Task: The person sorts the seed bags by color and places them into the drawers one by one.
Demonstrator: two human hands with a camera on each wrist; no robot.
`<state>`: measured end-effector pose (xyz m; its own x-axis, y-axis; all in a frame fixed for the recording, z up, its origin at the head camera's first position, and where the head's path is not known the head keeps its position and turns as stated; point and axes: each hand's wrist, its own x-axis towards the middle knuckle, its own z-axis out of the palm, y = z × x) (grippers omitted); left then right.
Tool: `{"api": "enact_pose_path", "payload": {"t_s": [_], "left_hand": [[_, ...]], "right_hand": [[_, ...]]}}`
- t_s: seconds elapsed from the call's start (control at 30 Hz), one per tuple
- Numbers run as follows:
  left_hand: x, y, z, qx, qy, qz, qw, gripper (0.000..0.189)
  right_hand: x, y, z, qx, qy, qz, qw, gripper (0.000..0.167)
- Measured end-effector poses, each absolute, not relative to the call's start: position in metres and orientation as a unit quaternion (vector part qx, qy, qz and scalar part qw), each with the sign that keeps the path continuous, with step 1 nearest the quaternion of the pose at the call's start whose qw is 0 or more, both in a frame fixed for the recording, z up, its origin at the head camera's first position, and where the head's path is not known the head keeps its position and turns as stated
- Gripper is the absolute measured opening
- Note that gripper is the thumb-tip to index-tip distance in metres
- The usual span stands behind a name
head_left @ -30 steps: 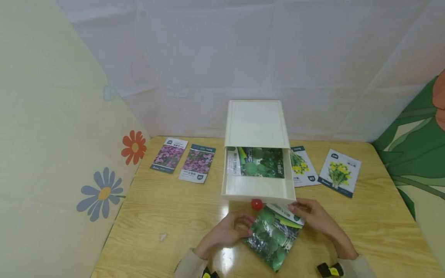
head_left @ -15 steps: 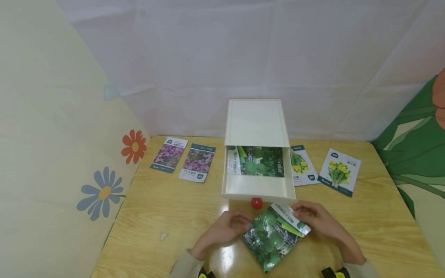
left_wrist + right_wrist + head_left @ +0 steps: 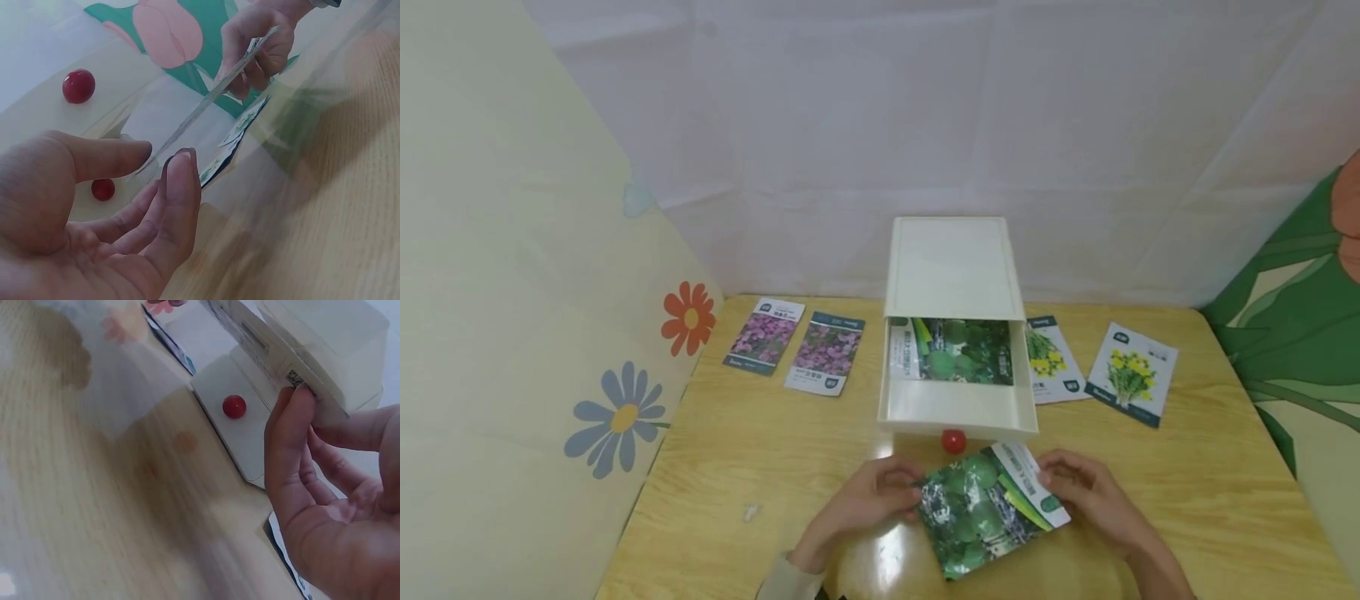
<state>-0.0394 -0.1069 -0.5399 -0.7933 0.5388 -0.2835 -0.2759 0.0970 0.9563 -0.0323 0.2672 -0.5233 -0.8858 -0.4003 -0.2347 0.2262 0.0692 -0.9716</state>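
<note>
Between my two hands, a green seed packet (image 3: 981,508) with round leaves and a white band is held tilted above the table, close in front of the drawer. My right hand (image 3: 1090,496) pinches its white-banded end between thumb and fingers; the packet's printed back (image 3: 265,347) shows in the right wrist view. At the opposite corner, my left hand (image 3: 876,500) has its thumb and index finger at the packet's edge, one on each side. The white drawer (image 3: 958,406) of a box (image 3: 955,267) is pulled out, holding a matching packet (image 3: 958,350). A red knob (image 3: 953,441) is on its front.
Two purple-flower packets (image 3: 764,335) lie on the wooden table (image 3: 730,467) left of the box. Two yellow-flower packets (image 3: 1132,375) lie to its right, one partly hidden by the drawer. A white cloth wall (image 3: 850,150) stands behind, with painted panels at both sides.
The green packet has turned counterclockwise in the head view, its white band swinging to the right. My left hand has moved slightly left, and my right hand a little toward me. The drawer has stayed put.
</note>
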Motion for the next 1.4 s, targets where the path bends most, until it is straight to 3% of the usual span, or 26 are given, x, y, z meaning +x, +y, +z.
{"api": "enact_pose_path", "payload": {"t_s": [0.33, 0.7, 0.93, 1.4], "left_hand": [[-0.027, -0.107, -0.542, 0.087, 0.635, 0.700, 0.315, 0.033], [-0.022, -0.107, -0.533, 0.041, 0.641, 0.713, 0.281, 0.028], [-0.018, -0.111, -0.524, 0.029, 0.655, 0.707, 0.263, 0.031], [-0.017, -0.128, -0.505, 0.095, 0.632, 0.720, 0.269, 0.042]], "right_hand": [[-0.015, 0.257, -0.530, -0.038, 0.666, -0.716, 0.205, 0.026], [-0.010, 0.255, -0.527, -0.060, 0.618, -0.742, 0.253, 0.029], [-0.007, 0.251, -0.522, -0.064, 0.622, -0.737, 0.257, 0.028], [-0.002, 0.246, -0.508, -0.135, 0.582, -0.756, 0.268, 0.030]]}}
